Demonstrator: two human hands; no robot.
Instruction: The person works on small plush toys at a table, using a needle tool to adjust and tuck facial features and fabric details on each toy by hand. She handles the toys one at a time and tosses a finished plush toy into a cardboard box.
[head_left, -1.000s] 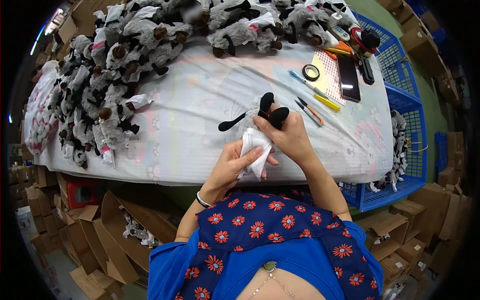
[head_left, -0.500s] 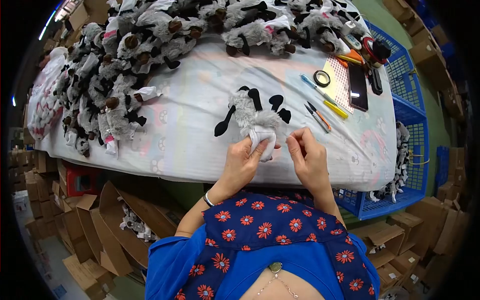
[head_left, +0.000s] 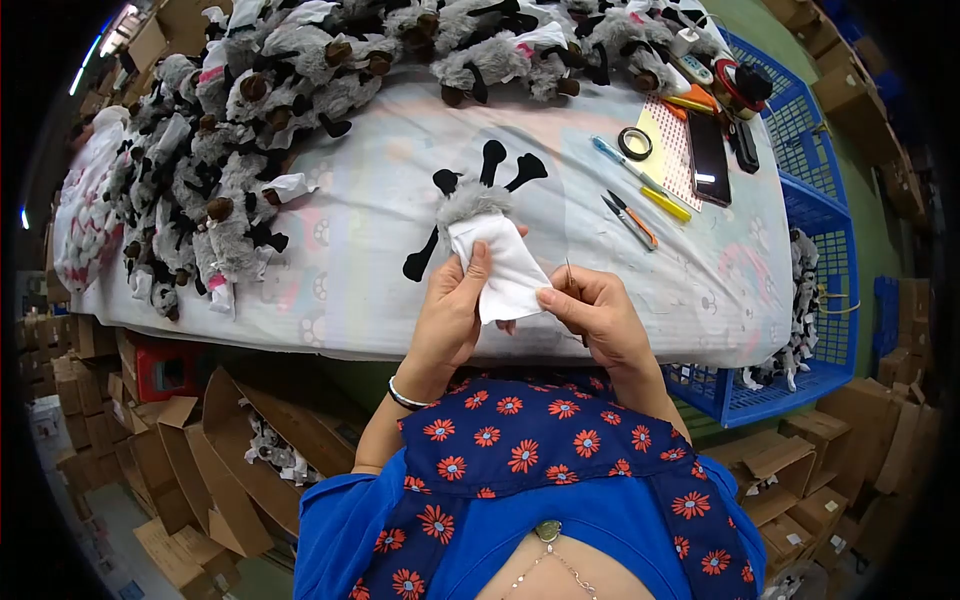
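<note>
A grey furry toy with black limbs lies on the covered table, its limbs pointing away from me and to the left. White cloth extends from the toy towards me. My left hand is closed on the cloth's left side, thumb on top. My right hand pinches the cloth's lower right corner between thumb and finger. A thin, needle-like object sticks up from the right hand; its lower part is hidden by the fingers.
Many similar toys are heaped at the left and back. Right of the hands lie orange-handled snips, a yellow pen, black tape and a phone. Blue crates stand beside the table.
The toy has shifted left and turned, and its white cloth is now spread out. My right hand, apart from the cloth half a second ago, has taken hold of its corner.
</note>
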